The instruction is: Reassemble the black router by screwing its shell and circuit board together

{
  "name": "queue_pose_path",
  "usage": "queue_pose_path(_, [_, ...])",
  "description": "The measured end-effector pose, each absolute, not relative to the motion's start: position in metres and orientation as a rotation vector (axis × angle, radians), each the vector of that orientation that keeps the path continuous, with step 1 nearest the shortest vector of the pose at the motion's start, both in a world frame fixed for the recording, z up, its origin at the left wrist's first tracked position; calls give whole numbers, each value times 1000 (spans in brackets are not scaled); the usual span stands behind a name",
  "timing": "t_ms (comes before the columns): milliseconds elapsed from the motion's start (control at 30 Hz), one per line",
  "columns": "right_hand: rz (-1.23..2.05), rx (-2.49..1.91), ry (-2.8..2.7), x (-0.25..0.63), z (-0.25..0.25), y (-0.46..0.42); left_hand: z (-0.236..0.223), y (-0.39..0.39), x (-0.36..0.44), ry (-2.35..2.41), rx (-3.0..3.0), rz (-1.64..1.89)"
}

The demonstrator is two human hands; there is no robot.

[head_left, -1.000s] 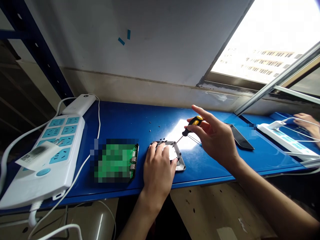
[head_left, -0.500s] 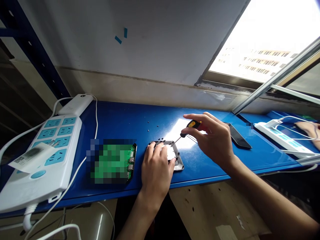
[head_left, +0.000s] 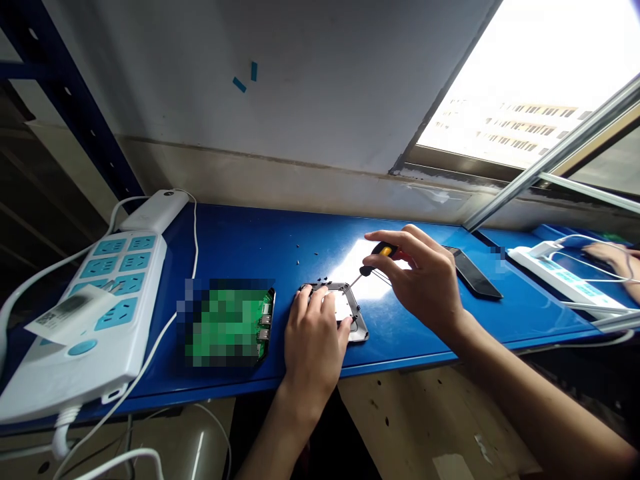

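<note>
At a blue workbench point(head_left: 440, 333), my left hand point(head_left: 313, 337) lay over a small open device casing point(head_left: 361, 335), its fingers slightly spread and curved, fingertips on the far side and thumb on the right part, pressing on the shell without closing around it. My right hand point(head_left: 427, 283) pinched the yellow-and-black handle of a screwdriver point(head_left: 385, 251) between thumb and bent fingers, index finger extended above it, as the thin shaft slanted down to the casing's far right corner; whether the tip sat in a screw was too small to tell. The casing rested on the bench directly in front of me, a pale panel showing inside its dark rim. Tiny dark screws point(head_left: 298, 262) were scattered beyond it, with more small dark pieces beside its far edge. To the left lay a green circuit board point(head_left: 227, 323), partly pixelated, metal ports point(head_left: 265, 327) facing the casing. Farther left stretched a large white power strip point(head_left: 115, 373) with blue sockets, a printed paper label point(head_left: 65, 317) across it. A black smartphone point(head_left: 475, 275) lay flat beyond my right hand, and at far right another person's hand point(head_left: 607, 257) appeared near a second power strip point(head_left: 565, 280).
</note>
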State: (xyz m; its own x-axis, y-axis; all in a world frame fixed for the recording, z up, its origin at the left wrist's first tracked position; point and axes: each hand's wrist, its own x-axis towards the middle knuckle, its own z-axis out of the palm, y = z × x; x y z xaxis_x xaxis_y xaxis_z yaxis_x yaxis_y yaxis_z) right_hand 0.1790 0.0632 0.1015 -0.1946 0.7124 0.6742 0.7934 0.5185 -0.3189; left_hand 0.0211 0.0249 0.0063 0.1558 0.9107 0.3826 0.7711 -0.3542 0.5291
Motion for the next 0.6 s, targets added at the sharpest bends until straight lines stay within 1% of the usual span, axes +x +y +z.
queue_pose_path(167, [47,-1214,-2029,182,103,58,8,26,22,1646,2215,980])
queue_pose_path(367, [-108,-1267,-1942,178,102,59,7,25,21,1648,2206,983])
queue_pose_path(600, [-62,-1290,-1884,163,96,57,6,24,20,1650,2212,981])
